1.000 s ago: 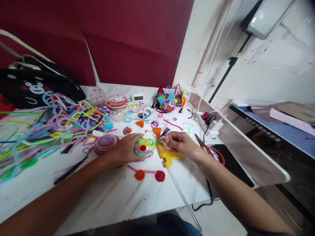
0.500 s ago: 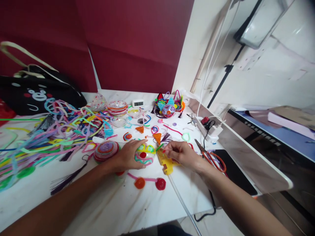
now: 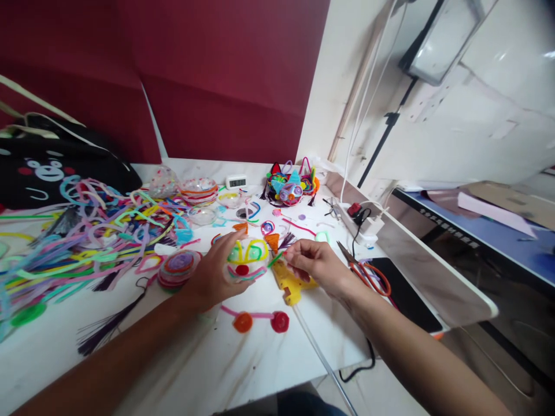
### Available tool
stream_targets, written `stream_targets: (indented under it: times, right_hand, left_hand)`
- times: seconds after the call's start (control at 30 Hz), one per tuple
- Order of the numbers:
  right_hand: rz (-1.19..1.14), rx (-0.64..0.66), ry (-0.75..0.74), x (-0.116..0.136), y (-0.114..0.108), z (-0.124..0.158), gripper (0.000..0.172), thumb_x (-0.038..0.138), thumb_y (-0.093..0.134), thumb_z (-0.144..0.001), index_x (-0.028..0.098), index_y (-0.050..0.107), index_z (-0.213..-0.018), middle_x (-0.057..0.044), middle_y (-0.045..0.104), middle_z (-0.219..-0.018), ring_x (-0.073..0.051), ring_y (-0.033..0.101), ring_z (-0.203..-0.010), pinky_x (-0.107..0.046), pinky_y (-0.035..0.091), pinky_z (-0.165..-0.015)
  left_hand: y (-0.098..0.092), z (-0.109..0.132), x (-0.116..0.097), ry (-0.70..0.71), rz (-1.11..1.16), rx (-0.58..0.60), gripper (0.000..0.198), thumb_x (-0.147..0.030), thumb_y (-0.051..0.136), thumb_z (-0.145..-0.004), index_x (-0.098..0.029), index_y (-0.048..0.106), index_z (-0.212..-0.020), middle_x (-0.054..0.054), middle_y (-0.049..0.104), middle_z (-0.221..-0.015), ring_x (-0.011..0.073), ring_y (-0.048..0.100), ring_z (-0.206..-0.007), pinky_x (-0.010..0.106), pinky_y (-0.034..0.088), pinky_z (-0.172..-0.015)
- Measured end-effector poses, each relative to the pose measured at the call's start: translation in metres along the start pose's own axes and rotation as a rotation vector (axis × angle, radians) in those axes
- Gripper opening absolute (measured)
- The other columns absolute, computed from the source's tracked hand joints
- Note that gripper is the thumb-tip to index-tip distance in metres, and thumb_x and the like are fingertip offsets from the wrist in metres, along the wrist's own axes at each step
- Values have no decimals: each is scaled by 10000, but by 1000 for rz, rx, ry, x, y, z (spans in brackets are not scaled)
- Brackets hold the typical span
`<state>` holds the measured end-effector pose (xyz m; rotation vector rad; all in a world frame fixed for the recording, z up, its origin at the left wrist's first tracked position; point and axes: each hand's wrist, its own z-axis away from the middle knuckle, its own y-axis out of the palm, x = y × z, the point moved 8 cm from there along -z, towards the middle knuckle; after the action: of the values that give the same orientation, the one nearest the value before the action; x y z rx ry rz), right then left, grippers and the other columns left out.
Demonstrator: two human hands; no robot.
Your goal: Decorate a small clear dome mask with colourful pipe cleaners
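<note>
My left hand (image 3: 213, 273) is wrapped round a clear dome decorated with pipe cleaners (image 3: 247, 260), with yellow loops, a red dot and a wavy mouth, tilted up off the white table (image 3: 182, 358). My right hand (image 3: 313, 264) pinches a short green pipe-cleaner piece (image 3: 274, 259) against the dome's right side. A yellow glue gun (image 3: 291, 282) lies just under my right hand. A pink stem with an orange and a red disc (image 3: 259, 320) lies in front of the dome.
A big heap of coloured pipe cleaners (image 3: 82, 237) covers the table's left. A finished mask (image 3: 289, 186), clock (image 3: 236, 182), clear bowls (image 3: 198, 190), orange-handled scissors (image 3: 367, 271), a power strip (image 3: 363, 219) and a black bear bag (image 3: 47, 167) stand around.
My left hand has lifted and tilted the dome so that its face turns toward me. My right hand stayed at its right side with the green piece. The view shifted slightly.
</note>
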<state>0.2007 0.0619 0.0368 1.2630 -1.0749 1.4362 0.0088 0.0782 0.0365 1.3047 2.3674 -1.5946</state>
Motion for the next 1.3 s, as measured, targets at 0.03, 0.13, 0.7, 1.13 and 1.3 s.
stream_targets:
  times: [0.03, 0.13, 0.7, 1.13, 1.3]
  right_hand:
    - [-7, -13, 1, 2, 1, 0, 220, 350, 709, -678, 170, 590, -723, 57, 539, -536, -61, 426, -419, -191, 333, -421]
    - [-15, -49, 2, 7, 7, 1, 190, 319, 702, -670, 166, 601, -719, 55, 545, -514, -61, 429, -405, -186, 328, -403]
    - [92, -177, -149, 14, 28, -5, 30, 193, 609, -669, 169, 606, -686, 41, 589, -565, -83, 530, -420, -193, 407, -397]
    - [196, -231, -176, 23, 34, -5, 27, 199, 573, -661, 179, 572, -643, 42, 590, -550, -87, 548, -421, -200, 440, -433]
    - [204, -216, -198, 25, 37, -6, 21, 175, 567, -660, 176, 566, -639, 41, 590, -555, -88, 560, -428, -200, 444, -443]
  left_hand:
    - [-1, 2, -2, 17, -2, -16, 872, -389, 692, -697, -234, 264, -1441, 140, 494, -1405, 326, 481, -1283, 457, 424, -1054]
    - [-3, 7, -12, 118, -20, -65, 872, -358, 691, -727, -247, 221, -1453, 151, 479, -1406, 327, 459, -1302, 477, 392, -1085]
    - [-11, 19, -34, 307, -109, -168, 709, -281, 631, -827, -336, 231, -1410, 111, 436, -1345, 322, 468, -1268, 503, 439, -1049]
    - [-18, 22, -41, 459, -150, -297, 755, -164, 751, -713, -271, 377, -1360, 150, 465, -1302, 316, 523, -1203, 478, 512, -952]
    - [-20, 23, -42, 450, -159, -306, 737, -162, 752, -710, -254, 400, -1351, 155, 468, -1291, 315, 528, -1191, 474, 511, -955]
